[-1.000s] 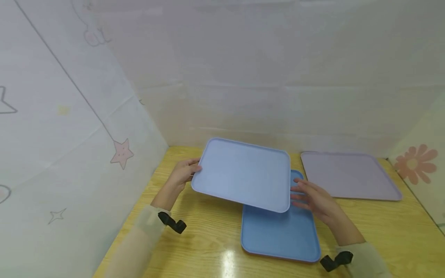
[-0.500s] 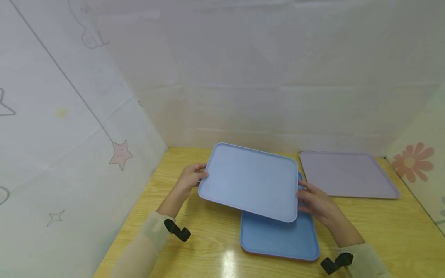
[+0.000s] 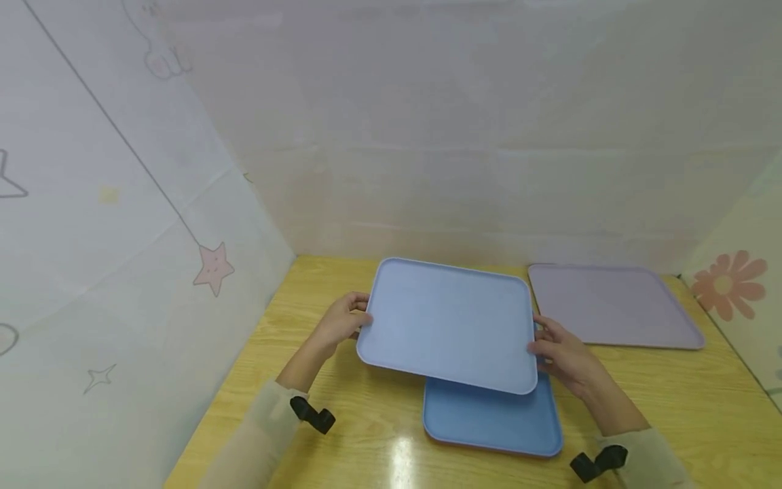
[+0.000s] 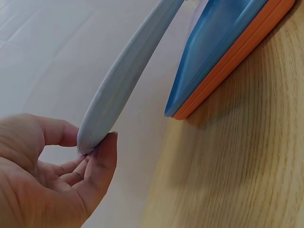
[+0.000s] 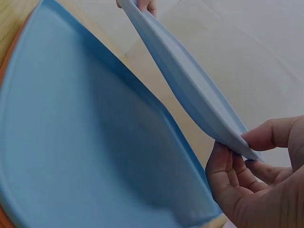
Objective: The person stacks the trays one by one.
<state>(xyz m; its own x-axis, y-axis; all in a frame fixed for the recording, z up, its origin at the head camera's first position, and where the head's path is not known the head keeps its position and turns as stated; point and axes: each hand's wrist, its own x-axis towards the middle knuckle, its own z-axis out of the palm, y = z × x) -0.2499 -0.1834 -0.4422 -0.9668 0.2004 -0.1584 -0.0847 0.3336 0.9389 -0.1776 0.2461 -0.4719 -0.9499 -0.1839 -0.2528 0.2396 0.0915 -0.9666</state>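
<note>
A light blue rectangular tray [image 3: 452, 326] is held in the air, tilted, between both hands. My left hand [image 3: 341, 319] pinches its left edge, thumb on top and fingers beneath, as the left wrist view shows. On the opposite edge my right hand [image 3: 565, 353] pinches the rim the same way, plain in the right wrist view. Below lies a darker blue tray [image 3: 491, 418], partly covered from above by the held one. Under that darker tray an orange tray edge [image 4: 228, 66] shows in the left wrist view; how many are stacked there I cannot tell.
A pale purple tray [image 3: 613, 305] lies at the back right of the wooden table [image 3: 360, 435]. Printed sheets [image 3: 427, 136] hang behind and at both sides of the table. Bare wood shows left of the blue tray.
The light blue tray has moved right and slightly down toward me. My right hand, whose fingers were spread beside the tray a second ago, now grips its right edge.
</note>
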